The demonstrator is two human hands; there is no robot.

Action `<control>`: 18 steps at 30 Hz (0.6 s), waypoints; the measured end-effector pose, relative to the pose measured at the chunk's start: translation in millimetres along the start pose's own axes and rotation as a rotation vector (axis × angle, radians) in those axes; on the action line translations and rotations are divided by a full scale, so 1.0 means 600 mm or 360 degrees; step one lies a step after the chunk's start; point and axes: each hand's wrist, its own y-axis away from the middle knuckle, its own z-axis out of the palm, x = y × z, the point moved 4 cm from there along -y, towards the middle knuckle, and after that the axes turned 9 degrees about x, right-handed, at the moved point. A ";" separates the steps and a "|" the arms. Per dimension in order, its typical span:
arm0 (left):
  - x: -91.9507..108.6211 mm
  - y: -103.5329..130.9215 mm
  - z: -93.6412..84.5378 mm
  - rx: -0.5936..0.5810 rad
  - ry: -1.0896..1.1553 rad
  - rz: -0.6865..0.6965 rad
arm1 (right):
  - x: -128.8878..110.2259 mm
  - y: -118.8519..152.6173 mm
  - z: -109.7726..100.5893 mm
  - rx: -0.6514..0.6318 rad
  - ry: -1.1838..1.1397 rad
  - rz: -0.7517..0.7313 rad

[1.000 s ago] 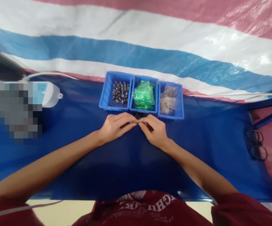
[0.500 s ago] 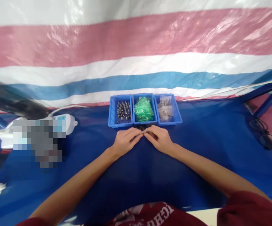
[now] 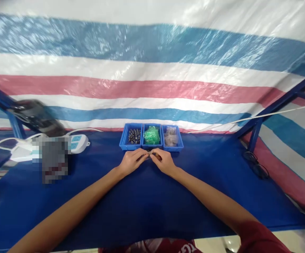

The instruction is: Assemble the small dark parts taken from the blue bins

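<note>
My left hand (image 3: 132,161) and my right hand (image 3: 164,161) meet fingertip to fingertip just in front of the bins. Between their pinched fingers is a small, pale, shiny piece (image 3: 149,153) that looks like a clear plastic bag; the fingers cover most of it. Behind the left hand, a blue bin (image 3: 124,140) holds many small dark metal screws (image 3: 134,136). Green plastic packets (image 3: 151,135) fill the middle blue bin (image 3: 152,146). Clear plastic bags (image 3: 171,136) lie in the right blue bin (image 3: 178,148).
On the blue table surface (image 3: 207,168), a white power strip (image 3: 82,143) with cables and a blurred-out grey object (image 3: 54,156) are at the left. Black-framed glasses (image 3: 260,171) lie far right. A striped plastic sheet (image 3: 152,89) hangs behind, beside blue frame bars (image 3: 271,109).
The camera view has tilted up and shifted, so the bins and hands appear smaller and lower. Both hands keep their fingertips together on the small piece.
</note>
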 end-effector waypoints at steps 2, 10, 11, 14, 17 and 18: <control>0.005 0.001 -0.003 -0.0024 -0.0022 0.0052 | -0.003 0.001 0.004 -0.0018 0.0001 -0.0030; 0.006 -0.004 -0.005 -0.0085 0.0005 0.0084 | 0.002 -0.003 0.016 -0.0038 0.0033 -0.0013; 0.007 -0.004 -0.004 -0.0080 0.0004 0.0085 | 0.002 -0.002 0.014 -0.0032 0.0049 -0.0008; 0.005 -0.003 0.001 -0.0097 0.0006 0.0088 | 0.002 -0.001 0.009 -0.0031 0.0056 0.0001; 0.002 0.000 0.005 -0.0100 0.0030 0.0082 | 0.001 0.000 0.006 -0.0029 0.0041 0.0000; 0.001 0.001 0.006 -0.0103 0.0036 0.0081 | 0.001 0.001 0.005 -0.0034 0.0046 -0.0001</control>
